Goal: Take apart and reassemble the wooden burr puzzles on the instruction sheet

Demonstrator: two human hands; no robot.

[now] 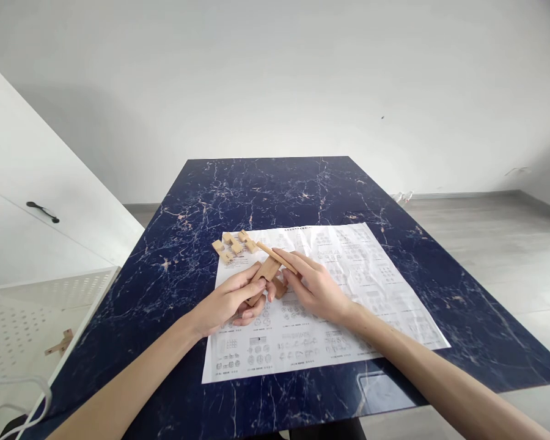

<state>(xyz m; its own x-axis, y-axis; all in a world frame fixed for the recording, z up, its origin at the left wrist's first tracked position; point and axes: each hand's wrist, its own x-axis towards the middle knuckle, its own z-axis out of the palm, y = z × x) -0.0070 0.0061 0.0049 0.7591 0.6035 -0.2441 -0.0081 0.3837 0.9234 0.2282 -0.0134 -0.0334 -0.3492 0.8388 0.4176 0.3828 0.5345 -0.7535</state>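
Between my two hands, above the printed sheet, are notched wooden puzzle pieces. My left hand (231,299) is closed around a broad wooden puzzle piece (266,270), thumb on top and fingers curled below. A longer, thin wooden piece (275,253) lies across it at a slant, and my right hand (318,287) pinches that one near its lower end. Part of another wooden block (280,288) shows beneath, between the hands; whether it is joined to the others I cannot tell. Beyond my left hand, several loose notched wooden pieces (236,245) rest on the sheet's upper left corner.
A creased paper sheet (348,360) with printed assembly diagrams covers the middle of the dark blue marbled table (266,189). A phone-like shiny rectangle (385,391) lies by the near edge. At left are a white perforated surface (9,311), a wooden cross piece (60,343) and a white cable (41,382).
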